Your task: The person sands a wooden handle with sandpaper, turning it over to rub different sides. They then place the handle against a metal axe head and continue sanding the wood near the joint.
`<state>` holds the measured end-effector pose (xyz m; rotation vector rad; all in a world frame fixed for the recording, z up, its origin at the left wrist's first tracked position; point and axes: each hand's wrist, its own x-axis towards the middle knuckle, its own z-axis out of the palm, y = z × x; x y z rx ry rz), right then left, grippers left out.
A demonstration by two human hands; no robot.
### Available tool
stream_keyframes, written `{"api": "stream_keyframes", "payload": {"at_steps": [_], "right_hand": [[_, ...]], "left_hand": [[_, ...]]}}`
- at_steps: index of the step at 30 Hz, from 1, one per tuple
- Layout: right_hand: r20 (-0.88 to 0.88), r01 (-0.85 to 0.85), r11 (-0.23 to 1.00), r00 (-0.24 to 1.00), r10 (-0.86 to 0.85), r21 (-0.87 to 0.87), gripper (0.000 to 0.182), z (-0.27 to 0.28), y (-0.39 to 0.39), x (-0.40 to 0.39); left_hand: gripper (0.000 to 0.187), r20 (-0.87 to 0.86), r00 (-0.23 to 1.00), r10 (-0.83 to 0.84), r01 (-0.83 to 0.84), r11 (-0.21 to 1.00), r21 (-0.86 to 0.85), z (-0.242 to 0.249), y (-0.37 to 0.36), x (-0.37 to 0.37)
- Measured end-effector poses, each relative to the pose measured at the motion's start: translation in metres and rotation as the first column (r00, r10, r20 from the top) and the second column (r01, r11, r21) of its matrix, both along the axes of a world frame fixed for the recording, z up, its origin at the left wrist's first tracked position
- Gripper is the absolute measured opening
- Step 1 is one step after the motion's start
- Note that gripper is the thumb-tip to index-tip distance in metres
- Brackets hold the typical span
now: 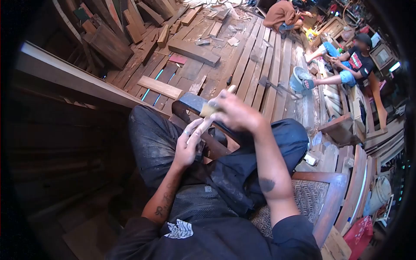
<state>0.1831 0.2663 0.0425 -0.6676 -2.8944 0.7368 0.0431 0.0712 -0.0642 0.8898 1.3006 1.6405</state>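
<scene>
In the head view, a slim, pale wooden stick point(205, 126) slants up and away above my lap. My left hand point(187, 145) is closed around its near end, with a ring on one finger. Over the stick's middle, my right hand point(237, 113) is closed on a tan piece of sandpaper point(208, 110), pressed against the wood and slightly blurred. The stick's far tip shows just beyond the right knuckles. Beneath both hands is a dark, curved wooden frame point(190, 102) between my knees.
Boards point(193, 52) and offcuts lie over the slatted floor ahead. A hammer-like tool point(269, 83) and a dark-handled tool point(229, 79) rest there. At right, a person point(357, 60) sits by a bucket point(299, 79); another person point(284, 17) crouches behind. A long plank edge point(78, 71) runs along my left.
</scene>
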Motion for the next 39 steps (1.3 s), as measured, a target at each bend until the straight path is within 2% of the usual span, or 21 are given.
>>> {"api": "stream_keyframes", "payload": {"at_steps": [1,2,5,6,9,12,13,15,16,18,19,21,23,24,27,28,29,31,35,37,39], "right_hand": [[-0.007,0.064,0.998,0.998,-0.064,0.007,0.042,0.008,0.005,-0.001],[0.060,0.189,0.981,0.980,-0.191,0.040,0.041,0.018,0.011,0.004],[0.052,0.329,0.942,0.942,-0.332,0.067,0.041,0.004,0.022,0.009],[0.081,0.309,0.951,0.948,-0.308,0.009,0.042,0.008,0.012,0.007],[-0.016,-0.021,0.994,1.000,0.020,-0.108,0.042,-0.004,0.007,0.001],[0.068,0.028,0.988,0.998,-0.018,-0.151,0.044,-0.004,0.025,0.001],[0.006,0.114,0.991,0.993,-0.114,-0.074,0.044,-0.003,0.028,0.005],[-0.019,0.416,0.904,0.907,-0.420,-0.098,0.042,-0.003,0.029,0.008],[-0.022,0.345,0.932,0.937,-0.349,-0.112,0.043,-0.004,0.024,0.009],[-0.034,0.188,0.974,0.981,-0.194,-0.129,0.045,-0.004,0.017,0.009],[-0.076,-0.034,0.991,0.997,0.024,-0.128,0.049,-0.001,0.016,0.007],[-0.116,-0.155,0.960,0.985,0.131,-0.234,0.050,-0.013,0.017,-0.001],[-0.036,-0.023,0.990,0.999,0.018,-0.142,0.046,0.009,0.013,-0.002],[-0.104,0.111,0.989,0.987,-0.121,-0.096,0.040,0.006,0.014,-0.003],[0.044,0.321,0.940,0.947,-0.318,-0.117,0.034,0.011,0.016,-0.005],[-0.051,0.277,0.957,0.958,-0.282,-0.088,0.031,0.003,0.012,-0.006],[-0.074,0.154,0.975,0.983,-0.168,-0.160,0.031,0.000,0.007,-0.003],[-0.151,-0.101,0.978,0.986,0.074,-0.181,0.032,-0.008,0.006,-0.006],[-0.117,0.140,0.980,0.981,-0.156,-0.140,0.030,-0.003,0.023,-0.001],[-0.096,0.250,0.964,0.961,-0.258,-0.086,0.035,-0.002,0.031,0.006],[-0.111,0.290,0.949,0.946,-0.304,-0.126,0.039,-0.005,0.029,0.009]], "left_hand": [[0.039,-0.053,0.998,0.017,-0.017,1.000,0.008,0.001,0.000,0.000],[0.040,-0.035,0.999,0.007,-0.008,1.000,-0.011,0.003,-0.001,-0.001],[0.042,-0.036,0.999,-0.002,-0.001,0.998,-0.070,0.021,0.001,-0.002],[0.043,-0.008,1.000,-0.010,0.009,0.995,-0.100,0.026,0.000,-0.001],[0.044,0.000,1.000,-0.003,0.003,0.988,-0.153,0.036,-0.003,0.002],[0.045,-0.095,0.995,-0.044,0.020,0.972,-0.235,0.053,-0.008,0.002],[0.045,-0.091,0.995,-0.045,0.023,0.972,-0.235,0.053,-0.008,0.000],[0.045,-0.072,0.997,-0.042,0.024,0.973,-0.229,0.054,-0.007,-0.001],[0.046,-0.080,0.997,-0.021,0.000,0.966,-0.259,0.056,-0.006,0.001],[0.049,0.038,0.998,-0.047,0.056,0.952,-0.300,0.066,-0.007,0.001],[0.050,0.099,0.994,-0.051,0.080,0.944,-0.321,0.067,-0.009,0.000],[0.052,0.135,0.989,-0.058,0.099,0.941,-0.322,0.061,-0.011,-0.001],[0.053,0.151,0.986,-0.076,0.124,0.934,-0.334,0.058,-0.015,-0.004],[0.053,0.156,0.984,-0.088,0.136,0.932,-0.337,0.058,-0.015,-0.004],[0.053,0.169,0.981,-0.097,0.150,0.930,-0.336,0.062,-0.011,-0.001],[0.053,0.174,0.980,-0.097,0.150,0.936,-0.320,0.061,-0.011,0.000],[0.053,0.182,0.979,-0.094,0.147,0.941,-0.306,0.060,-0.010,0.002],[0.053,0.205,0.974,-0.097,0.154,0.948,-0.279,0.062,-0.011,0.005],[0.051,0.155,0.976,-0.150,0.186,0.950,-0.251,0.060,-0.011,0.003],[0.051,0.171,0.975,-0.140,0.180,0.952,-0.249,0.062,-0.011,0.003],[0.051,0.189,0.974,-0.126,0.170,0.955,-0.243,0.058,-0.010,0.004]]}}
